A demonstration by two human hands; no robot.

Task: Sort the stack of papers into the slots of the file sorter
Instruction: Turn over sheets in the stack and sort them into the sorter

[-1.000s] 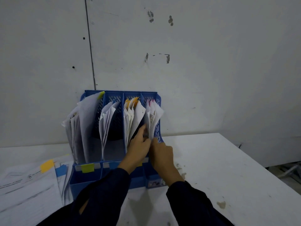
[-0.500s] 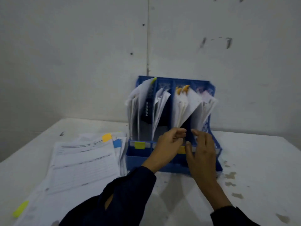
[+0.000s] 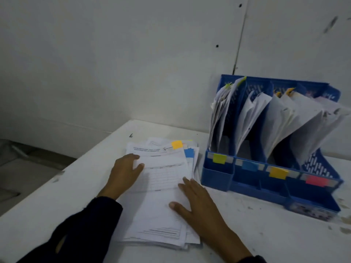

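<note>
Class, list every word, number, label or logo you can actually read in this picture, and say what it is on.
None can be read.
Top sheet of the paper stack: printed heading, round logo and table, all too blurred.
File sorter slot tabs, yellow, blue, orange, red: colour only, no writing visible.

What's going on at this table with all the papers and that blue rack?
A person is filing papers by colour tab. Both hands lie flat on the stack of papers on the white table: the left hand at its left edge, the right hand on its right side. The top sheet carries an orange tab. Beside the stack stands the blue file sorter, its slots labelled yellow-green, blue, orange and red, each already holding sheets.
</note>
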